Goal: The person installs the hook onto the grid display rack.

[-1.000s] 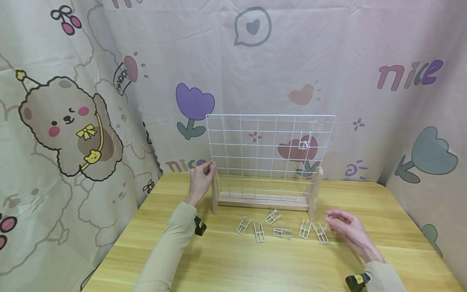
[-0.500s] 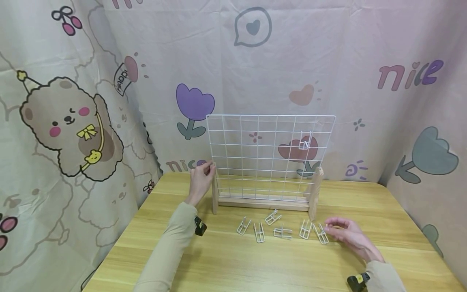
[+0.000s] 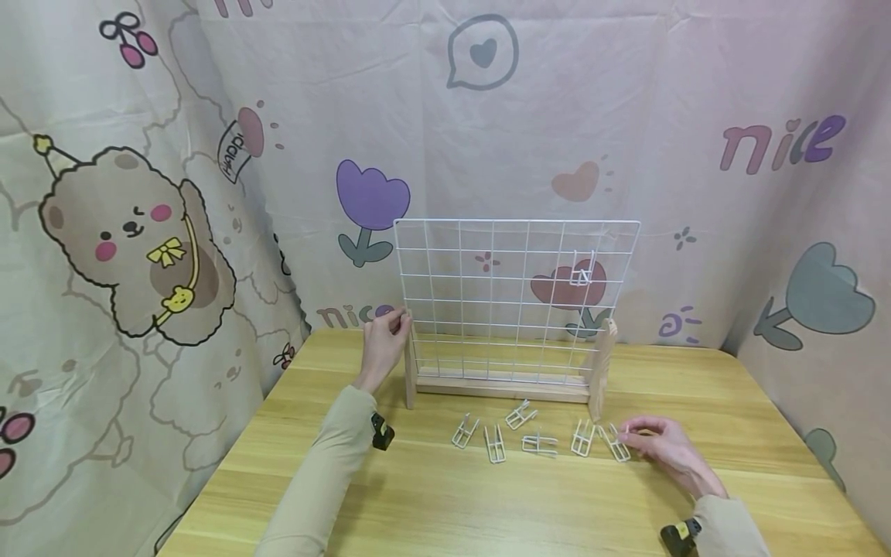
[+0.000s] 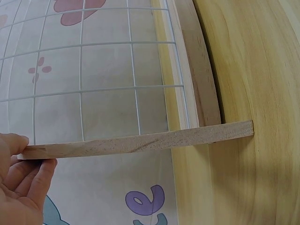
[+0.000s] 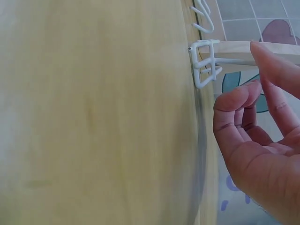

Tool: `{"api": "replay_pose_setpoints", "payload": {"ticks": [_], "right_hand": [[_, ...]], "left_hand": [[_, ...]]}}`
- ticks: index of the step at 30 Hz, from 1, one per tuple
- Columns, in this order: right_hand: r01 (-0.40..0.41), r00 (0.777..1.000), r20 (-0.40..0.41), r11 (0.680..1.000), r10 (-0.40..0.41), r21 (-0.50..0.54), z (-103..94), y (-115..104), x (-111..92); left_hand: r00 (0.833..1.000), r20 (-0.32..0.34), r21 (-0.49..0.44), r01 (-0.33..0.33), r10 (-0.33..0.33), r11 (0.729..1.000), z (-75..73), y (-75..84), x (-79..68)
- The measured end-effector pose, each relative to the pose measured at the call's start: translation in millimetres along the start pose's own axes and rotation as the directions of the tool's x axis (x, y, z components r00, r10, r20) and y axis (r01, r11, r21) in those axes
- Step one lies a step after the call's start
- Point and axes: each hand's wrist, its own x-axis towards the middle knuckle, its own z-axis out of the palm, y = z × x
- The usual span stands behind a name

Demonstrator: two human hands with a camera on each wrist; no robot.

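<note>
The white wire hook (image 3: 616, 445) I am watching is at the right end of the loose group, in front of the stand's right upright (image 3: 603, 371); I cannot tell whether all of it rests on the tabletop (image 3: 431, 503). I see the right hand (image 3: 670, 447) low beside it, reaching in from the right with thumb and fingers curved together, almost no gap at the tips, pinching a prong. Just left, five other hooks (image 3: 494, 444) lie scattered. Behind them I have the white wire grid (image 3: 490, 276) upright on its wooden stand, one hook (image 3: 581, 280) hanging near its upper right. On the far side, the forearm slants forward and the left hand (image 3: 384, 340) grips the top of the left upright (image 4: 140, 141), thumb on one face, fingers on the other. A printed curtain (image 3: 431, 139) hangs behind.
</note>
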Motion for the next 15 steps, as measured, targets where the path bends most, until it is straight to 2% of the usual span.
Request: {"api": "replay_pose_setpoints", "payload": {"ticks": [3,9,12,15], "right_hand": [[-0.015,0.999,-0.030,1.000,0.014,-0.014,-0.2,0.0,-0.5],[0.020,1.000,0.010,0.994,-0.019,-0.110,-0.4,2.5,-2.0],[0.035,0.999,0.009,0.989,-0.034,-0.141,0.5,4.3,-0.8],[0.010,1.000,-0.021,0.987,-0.013,-0.158,1.6,5.1,0.0]], "left_hand": [[1.000,0.002,-0.004,0.001,-0.001,1.000,-0.1,0.2,0.1],[1.000,0.001,-0.003,0.000,0.000,1.000,-0.4,1.2,-0.1],[1.000,-0.005,-0.005,-0.018,0.018,1.000,-0.6,1.4,-1.0],[0.999,-0.018,-0.011,-0.045,0.045,0.999,-0.2,0.2,-2.0]]}}
